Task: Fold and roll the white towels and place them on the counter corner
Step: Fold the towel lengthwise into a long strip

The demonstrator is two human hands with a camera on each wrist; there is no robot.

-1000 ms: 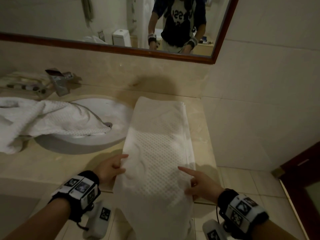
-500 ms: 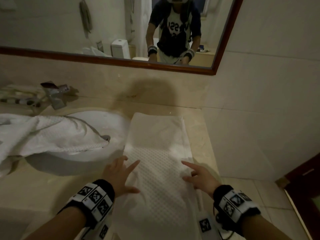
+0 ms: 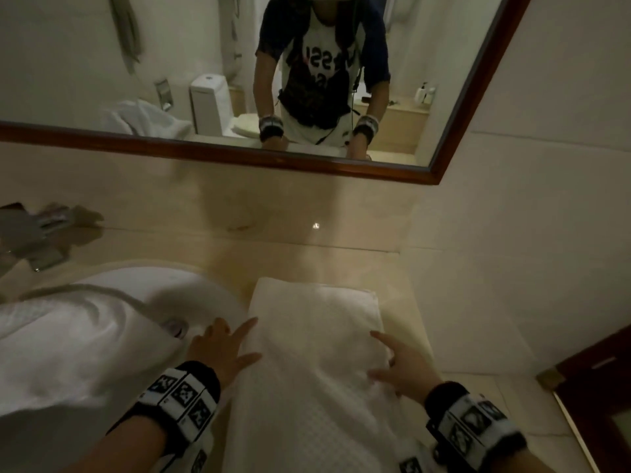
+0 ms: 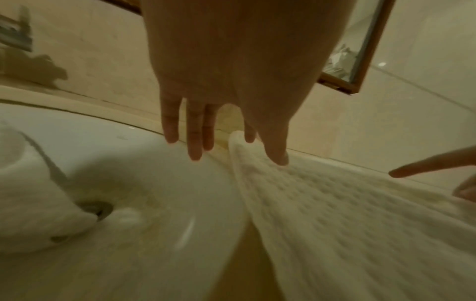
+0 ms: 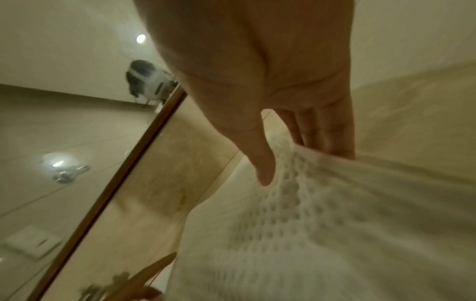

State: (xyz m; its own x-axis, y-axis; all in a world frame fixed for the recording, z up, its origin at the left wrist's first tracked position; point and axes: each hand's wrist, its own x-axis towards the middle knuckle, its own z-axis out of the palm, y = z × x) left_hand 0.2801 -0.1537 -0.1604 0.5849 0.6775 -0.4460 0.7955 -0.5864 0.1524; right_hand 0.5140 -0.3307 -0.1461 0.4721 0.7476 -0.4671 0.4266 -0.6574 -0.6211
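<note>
i see towel (image 3: 314, 339) folded in long strip on counter (image 3: 403, 302) beside sink (image 3: 191, 288). my left hand (image 3: 222, 349) and right hand (image 3: 406, 367) spread flat on its edges. rolling not started; second towel (image 3: 68, 343) waits unfolded over sink.

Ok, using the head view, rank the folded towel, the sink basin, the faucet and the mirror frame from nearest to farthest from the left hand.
1. Folded towel, touching the left hand, on its right.
2. Sink basin, just ahead-left.
3. Faucet, far left.
4. Mirror frame, on the wall behind.

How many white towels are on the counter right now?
2: a folded towel flat on the counter between both hands, and a crumpled towel draped over the sink. More may lie outside view.
</note>
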